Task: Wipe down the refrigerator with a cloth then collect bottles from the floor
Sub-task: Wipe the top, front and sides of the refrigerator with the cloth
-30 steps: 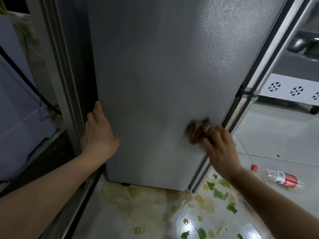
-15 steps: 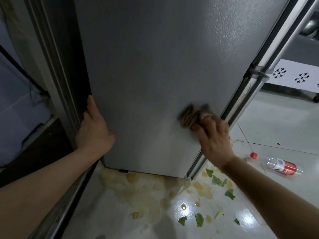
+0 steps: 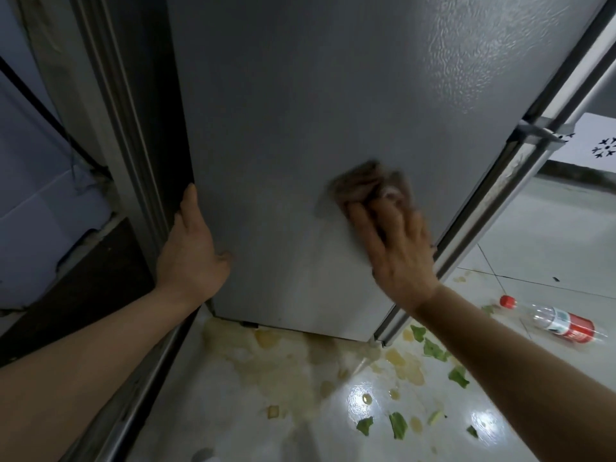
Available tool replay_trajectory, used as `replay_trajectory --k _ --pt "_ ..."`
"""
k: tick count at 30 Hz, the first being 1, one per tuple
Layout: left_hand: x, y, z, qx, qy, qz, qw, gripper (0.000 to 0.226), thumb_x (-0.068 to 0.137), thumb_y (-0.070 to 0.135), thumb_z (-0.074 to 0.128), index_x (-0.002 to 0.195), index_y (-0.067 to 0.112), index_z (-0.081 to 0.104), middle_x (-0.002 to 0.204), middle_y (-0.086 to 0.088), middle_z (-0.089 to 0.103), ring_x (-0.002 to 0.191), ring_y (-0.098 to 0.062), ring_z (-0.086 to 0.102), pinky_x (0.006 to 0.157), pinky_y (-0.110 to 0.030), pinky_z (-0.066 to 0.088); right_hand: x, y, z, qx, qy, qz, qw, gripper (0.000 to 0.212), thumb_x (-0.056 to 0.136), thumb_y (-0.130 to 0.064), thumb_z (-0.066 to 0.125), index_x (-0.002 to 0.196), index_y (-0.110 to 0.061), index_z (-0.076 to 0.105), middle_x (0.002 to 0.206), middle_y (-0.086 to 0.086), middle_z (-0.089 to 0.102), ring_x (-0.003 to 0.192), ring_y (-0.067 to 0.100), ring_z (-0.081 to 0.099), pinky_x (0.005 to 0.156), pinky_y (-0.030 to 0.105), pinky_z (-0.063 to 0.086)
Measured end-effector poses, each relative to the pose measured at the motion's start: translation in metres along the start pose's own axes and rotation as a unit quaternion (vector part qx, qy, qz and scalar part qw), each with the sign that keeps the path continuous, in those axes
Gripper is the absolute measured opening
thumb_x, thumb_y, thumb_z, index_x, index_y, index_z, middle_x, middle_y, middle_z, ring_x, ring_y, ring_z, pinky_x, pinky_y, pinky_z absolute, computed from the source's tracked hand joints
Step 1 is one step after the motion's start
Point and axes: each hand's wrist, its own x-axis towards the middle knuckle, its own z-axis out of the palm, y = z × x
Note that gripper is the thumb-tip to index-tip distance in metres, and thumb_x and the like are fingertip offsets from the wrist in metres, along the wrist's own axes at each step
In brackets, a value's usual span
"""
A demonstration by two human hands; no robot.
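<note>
Right hand [image 3: 398, 251] pressed a brown cloth [image 3: 368, 186] flat against the lower refrigerator [image 3: 300, 111] side panel, fingers extended; cloth bunched under and beyond the fingertips, blurred. Left hand [image 3: 193, 251] curled round the panel's rear edge. Bottle [image 3: 553, 320] lay on floor [image 3: 550, 248], red cap pointing left.
</note>
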Motion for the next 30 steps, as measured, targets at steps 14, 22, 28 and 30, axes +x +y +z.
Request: replay_trajectory --k 14,22,28,30 --pt "-0.001 -0.025 -0.016 -0.052 -0.062 0.065 0.995 0.107 0.078 0.025 0.073 0.143 0.047 -0.009 0.131 0.023 0.028 0.112 -0.004 0.04 0.092 -0.03 0.04 0.045 -0.047 0.013 0.034 0.001 -0.025 0.999 0.042 0.099 -0.01 0.024 0.139 -0.01 0.038 0.131 0.012 0.036 0.103 0.032 0.04 0.081 0.041 0.031" --pt "0.0 -0.033 -0.02 -0.027 -0.075 0.064 0.995 0.103 0.08 0.025 0.07 0.144 0.046 -0.009 0.138 0.008 0.039 0.121 -0.01 0.04 0.097 -0.036 0.043 0.007 -0.084 0.03 -0.03 -0.174 -0.242 0.954 0.046 0.089 -0.01 0.042 0.133 -0.018 0.055 0.129 -0.002 0.058 0.103 0.02 0.061 0.086 0.033 0.043" --pt "0.0 -0.039 -0.025 -0.046 -0.084 0.062 0.993 0.101 0.079 0.021 0.07 0.144 0.046 -0.003 0.13 0.009 0.043 0.117 -0.005 0.041 0.097 -0.031 0.04 0.075 -0.078 0.015 0.03 -0.02 -0.062 0.997 0.044 0.094 -0.005 0.033 0.136 -0.009 0.044 0.131 0.011 0.037 0.1 0.031 0.042 0.079 0.04 0.03" --pt "0.001 -0.042 -0.027 -0.055 -0.095 0.049 0.993 0.096 0.078 0.024 0.069 0.144 0.046 0.002 0.134 0.004 0.045 0.119 -0.006 0.042 0.1 -0.031 0.037 0.082 -0.084 0.021 0.019 -0.002 -0.044 0.999 0.045 0.094 -0.006 0.03 0.137 -0.008 0.045 0.131 0.011 0.036 0.099 0.032 0.041 0.079 0.041 0.031"
